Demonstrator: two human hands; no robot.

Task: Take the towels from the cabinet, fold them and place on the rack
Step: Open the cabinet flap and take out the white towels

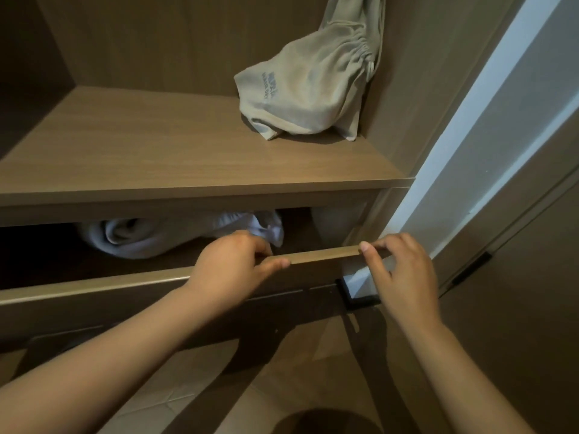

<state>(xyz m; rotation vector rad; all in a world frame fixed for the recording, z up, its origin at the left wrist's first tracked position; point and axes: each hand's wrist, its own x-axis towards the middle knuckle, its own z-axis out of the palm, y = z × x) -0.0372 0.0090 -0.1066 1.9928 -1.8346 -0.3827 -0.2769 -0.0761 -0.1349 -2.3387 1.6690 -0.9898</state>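
A wooden drawer front (319, 256) of the cabinet stands partly pulled out below a shelf (188, 151). Inside the dark drawer lies a rolled white towel (131, 238), with another crumpled white towel (250, 223) beside it. My left hand (232, 261) grips the drawer's top edge, fingers curled over it and thumb along the front. My right hand (398, 267) holds the same edge further right, its fingers bent over the rim. The back of the drawer is hidden in shadow.
A grey drawstring cloth bag (307, 89) slumps on the shelf at the back right. A pale wall edge (470, 145) and a wooden door panel (517, 277) stand to the right. Tiled floor (188, 386) shows below.
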